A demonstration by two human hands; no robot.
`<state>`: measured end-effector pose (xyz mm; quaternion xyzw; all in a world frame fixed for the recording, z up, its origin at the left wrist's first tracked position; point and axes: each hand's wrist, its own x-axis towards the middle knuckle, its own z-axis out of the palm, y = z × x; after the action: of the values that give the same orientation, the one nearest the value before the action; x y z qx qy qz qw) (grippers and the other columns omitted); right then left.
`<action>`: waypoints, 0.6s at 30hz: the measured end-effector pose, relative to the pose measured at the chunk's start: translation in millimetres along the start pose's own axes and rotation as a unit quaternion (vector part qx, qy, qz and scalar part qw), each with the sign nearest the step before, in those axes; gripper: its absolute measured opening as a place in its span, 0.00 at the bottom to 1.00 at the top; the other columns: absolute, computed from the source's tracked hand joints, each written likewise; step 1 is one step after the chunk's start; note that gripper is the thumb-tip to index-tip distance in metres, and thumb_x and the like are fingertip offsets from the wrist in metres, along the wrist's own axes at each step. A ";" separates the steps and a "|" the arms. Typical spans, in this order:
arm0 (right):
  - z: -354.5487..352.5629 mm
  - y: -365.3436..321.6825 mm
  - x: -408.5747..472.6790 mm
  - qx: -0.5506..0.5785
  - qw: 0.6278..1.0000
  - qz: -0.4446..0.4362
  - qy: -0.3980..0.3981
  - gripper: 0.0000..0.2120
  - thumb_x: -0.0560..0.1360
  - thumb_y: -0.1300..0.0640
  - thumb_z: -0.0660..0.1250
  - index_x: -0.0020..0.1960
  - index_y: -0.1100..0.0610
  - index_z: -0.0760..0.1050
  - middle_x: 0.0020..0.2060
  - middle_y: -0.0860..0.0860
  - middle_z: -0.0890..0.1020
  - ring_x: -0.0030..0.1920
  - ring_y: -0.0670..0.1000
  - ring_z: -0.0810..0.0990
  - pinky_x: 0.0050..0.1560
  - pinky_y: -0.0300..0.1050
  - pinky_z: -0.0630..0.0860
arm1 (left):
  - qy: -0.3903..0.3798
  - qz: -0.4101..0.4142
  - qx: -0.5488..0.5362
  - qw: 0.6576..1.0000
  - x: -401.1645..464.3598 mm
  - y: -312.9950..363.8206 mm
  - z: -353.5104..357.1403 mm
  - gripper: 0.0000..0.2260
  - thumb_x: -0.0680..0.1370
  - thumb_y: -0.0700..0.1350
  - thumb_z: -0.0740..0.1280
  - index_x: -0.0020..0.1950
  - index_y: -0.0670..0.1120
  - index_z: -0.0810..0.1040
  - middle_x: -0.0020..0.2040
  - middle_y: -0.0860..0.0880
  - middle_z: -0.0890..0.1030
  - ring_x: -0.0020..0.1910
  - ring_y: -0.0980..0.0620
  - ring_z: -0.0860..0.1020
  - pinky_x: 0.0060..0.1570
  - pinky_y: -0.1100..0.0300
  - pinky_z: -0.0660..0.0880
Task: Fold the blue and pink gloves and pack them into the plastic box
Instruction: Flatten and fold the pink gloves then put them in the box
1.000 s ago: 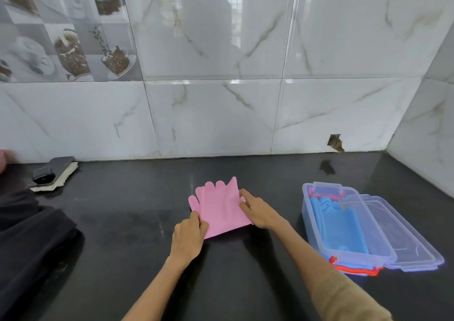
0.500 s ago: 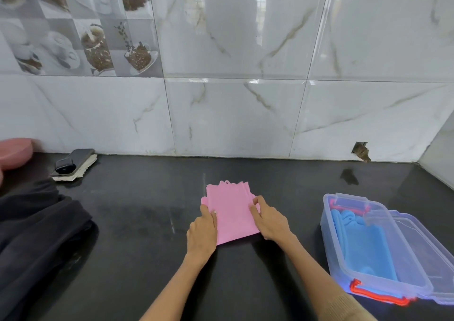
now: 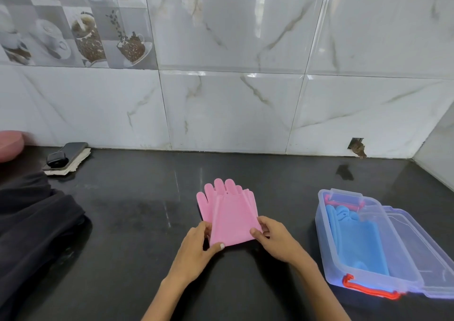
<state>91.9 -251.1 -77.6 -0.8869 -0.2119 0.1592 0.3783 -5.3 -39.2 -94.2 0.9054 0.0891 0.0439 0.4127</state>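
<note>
The pink gloves lie folded in the middle of the black counter, cuff doubled over the fingers, which point toward the wall. My left hand pinches the near left corner of the fold, thumb on top. My right hand grips the near right corner. The clear plastic box stands to the right with red clips, and the blue gloves lie folded inside it. The box's lid lies beside it on the right.
A dark cloth is heaped at the left edge. A phone on a white block sits by the wall at the back left, with a pink object beyond it. Tiled walls close the back and right.
The glove fingers now stick out farther past the folded cuff. Both hands slid back to the near corners and now pinch the fold instead of pressing it flat.
</note>
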 end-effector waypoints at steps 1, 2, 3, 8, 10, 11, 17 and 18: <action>-3.5 -0.2 -2.0 0.012 1.000 0.000 -0.023 0.10 0.78 0.53 0.63 0.56 0.56 0.74 0.51 0.49 0.80 0.51 0.47 0.79 0.54 0.41 0.76 | 0.003 0.005 -0.002 1.000 -2.5 -1.3 -0.9 0.09 0.74 0.54 0.67 0.51 0.57 0.70 0.49 0.58 0.75 0.50 0.60 0.73 0.45 0.67 0.70; -6.4 -0.6 -3.2 0.022 0.999 0.001 -0.034 0.09 0.77 0.55 0.64 0.57 0.54 0.73 0.53 0.47 0.79 0.52 0.45 0.79 0.54 0.38 0.76 | 0.014 0.005 -0.001 1.000 -4.0 -1.3 -1.1 0.06 0.76 0.52 0.66 0.49 0.54 0.71 0.48 0.55 0.75 0.49 0.59 0.73 0.44 0.67 0.70; -8.5 -2.0 -4.2 0.024 0.999 0.006 -0.031 0.09 0.77 0.57 0.65 0.57 0.52 0.73 0.52 0.46 0.79 0.51 0.44 0.78 0.53 0.36 0.75 | 0.028 0.003 0.000 1.000 -4.7 -0.5 -0.8 0.05 0.78 0.49 0.65 0.48 0.51 0.71 0.47 0.52 0.76 0.47 0.56 0.74 0.44 0.65 0.71; -4.8 -6.5 -8.6 -0.004 0.999 0.025 0.031 0.06 0.79 0.54 0.61 0.43 0.51 0.69 0.36 0.48 0.78 0.36 0.47 0.75 0.44 0.42 0.75 | 0.042 -0.009 -0.020 0.999 -9.7 8.4 -0.3 0.09 0.81 0.47 0.59 0.42 0.47 0.67 0.43 0.47 0.76 0.40 0.51 0.72 0.40 0.60 0.71; 0.8 -7.2 -13.9 -0.001 0.999 0.036 0.035 0.07 0.79 0.53 0.60 0.43 0.53 0.69 0.34 0.48 0.76 0.34 0.47 0.74 0.40 0.40 0.73 | 0.041 -0.003 -0.003 0.999 -15.1 9.3 -1.3 0.10 0.81 0.48 0.59 0.40 0.50 0.64 0.40 0.49 0.74 0.36 0.54 0.69 0.36 0.63 0.68; 3.0 -7.3 -16.4 -0.002 0.998 0.039 0.041 0.07 0.79 0.52 0.60 0.44 0.54 0.69 0.34 0.48 0.76 0.34 0.47 0.74 0.39 0.39 0.72 | 0.041 0.002 0.014 0.999 -18.3 10.2 -1.4 0.11 0.81 0.49 0.58 0.39 0.51 0.62 0.38 0.51 0.73 0.35 0.55 0.68 0.35 0.64 0.66; 17.0 -9.6 -30.1 0.068 0.985 0.078 0.138 0.15 0.76 0.48 0.61 0.35 0.55 0.67 0.31 0.48 0.72 0.32 0.45 0.70 0.36 0.38 0.68 | 0.025 0.003 0.046 0.999 -31.5 15.4 5.3 0.11 0.81 0.54 0.57 0.42 0.51 0.63 0.33 0.54 0.69 0.30 0.56 0.66 0.31 0.64 0.64; 17.5 -12.3 -30.2 0.069 0.983 0.093 0.141 0.18 0.76 0.44 0.60 0.34 0.55 0.66 0.30 0.48 0.72 0.31 0.45 0.69 0.35 0.39 0.68 | 0.022 -0.010 0.039 0.999 -29.6 16.5 5.1 0.11 0.81 0.55 0.57 0.43 0.50 0.64 0.33 0.54 0.69 0.30 0.57 0.66 0.31 0.64 0.64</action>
<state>55.1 -247.9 -76.4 -0.8881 -0.0618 0.0809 0.4483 -31.5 -59.4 -85.2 0.9190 0.1084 0.0561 0.3750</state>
